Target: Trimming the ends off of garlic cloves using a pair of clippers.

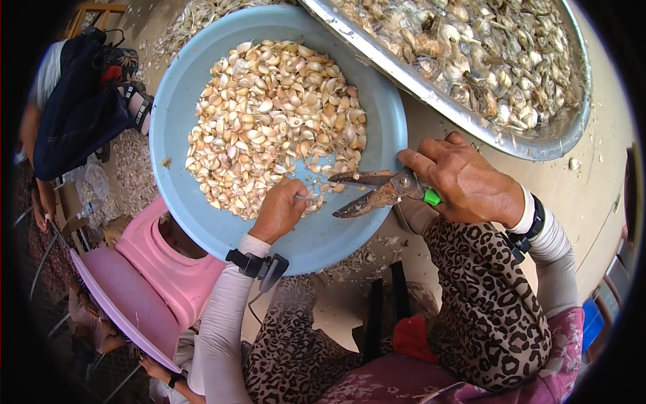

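Observation:
My right hand [471, 180] grips a pair of pruning shears [404, 183] with green on the handles. Their rusty, stained blades stand apart and point left over the blue basin [176, 168]. Just left of the blade tips, my left hand [279, 210] is closed above the basin's near side. Its curled fingers mostly hide what they hold; only a small pale bit shows at the fingertips. Loose garlic cloves [269, 124] fill much of the basin, and a patch of its blue bottom shows near the blades.
At the upper right stands a big metal tub [572, 135] of whole garlic bulbs [464, 60]. A pink plastic stool [161, 262] touches the basin's lower left. Garlic skins [131, 168] litter the floor. Other people sit at the left, one with a sandalled foot [138, 108] near the basin.

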`<state>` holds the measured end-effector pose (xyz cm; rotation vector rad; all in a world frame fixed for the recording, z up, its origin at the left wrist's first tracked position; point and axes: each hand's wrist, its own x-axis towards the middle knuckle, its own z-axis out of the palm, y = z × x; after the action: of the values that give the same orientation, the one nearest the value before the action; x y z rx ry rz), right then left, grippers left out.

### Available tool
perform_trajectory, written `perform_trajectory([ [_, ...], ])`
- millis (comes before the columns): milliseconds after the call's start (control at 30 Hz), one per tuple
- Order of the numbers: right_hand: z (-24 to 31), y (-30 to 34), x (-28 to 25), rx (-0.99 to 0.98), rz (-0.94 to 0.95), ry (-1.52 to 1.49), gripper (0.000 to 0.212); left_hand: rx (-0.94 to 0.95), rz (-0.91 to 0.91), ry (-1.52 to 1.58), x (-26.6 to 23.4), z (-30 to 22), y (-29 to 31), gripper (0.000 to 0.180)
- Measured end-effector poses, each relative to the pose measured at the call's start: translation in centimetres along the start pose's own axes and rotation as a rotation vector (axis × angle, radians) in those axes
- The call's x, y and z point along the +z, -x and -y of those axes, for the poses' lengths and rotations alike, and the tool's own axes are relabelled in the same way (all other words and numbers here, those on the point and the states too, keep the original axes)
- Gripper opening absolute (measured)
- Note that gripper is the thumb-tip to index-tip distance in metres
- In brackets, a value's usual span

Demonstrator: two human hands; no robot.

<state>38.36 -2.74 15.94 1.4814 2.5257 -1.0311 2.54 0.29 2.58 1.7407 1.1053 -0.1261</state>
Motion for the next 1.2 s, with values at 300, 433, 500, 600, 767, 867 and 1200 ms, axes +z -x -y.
perform_trajectory([
  [300,-0.3,0.1,0.3,-0.034,-0.054,0.027,0.051,0.089,0.049,-0.451,2.1,1.9,-2.4,0.018],
  [433,-0.3,0.2,0.2,-0.030,-0.053,0.025,0.049,0.101,0.143,-0.597,2.1,2.0,-3.0,0.015],
  [500,-0.4,0.3,0.2,-0.029,-0.060,0.012,0.048,0.152,0.049,-0.396,1.6,2.9,-2.5,0.009],
  [600,-0.5,0.4,-0.1,0.008,-0.029,-0.023,0.054,-0.036,0.010,0.057,0.0,3.3,-1.6,0.008],
  [767,-0.9,0.7,0.3,0.034,0.012,-0.042,0.065,-0.128,0.322,0.472,-2.4,-6.3,2.7,0.016],
  [867,-0.6,0.5,0.3,-0.011,-0.081,-0.020,0.051,0.005,0.884,0.375,-1.8,-11.4,5.3,0.026],
  [1200,-0.1,0.0,0.2,-0.003,-0.050,-0.005,0.051,0.151,-0.066,-0.405,-1.4,1.0,-0.2,0.017],
])
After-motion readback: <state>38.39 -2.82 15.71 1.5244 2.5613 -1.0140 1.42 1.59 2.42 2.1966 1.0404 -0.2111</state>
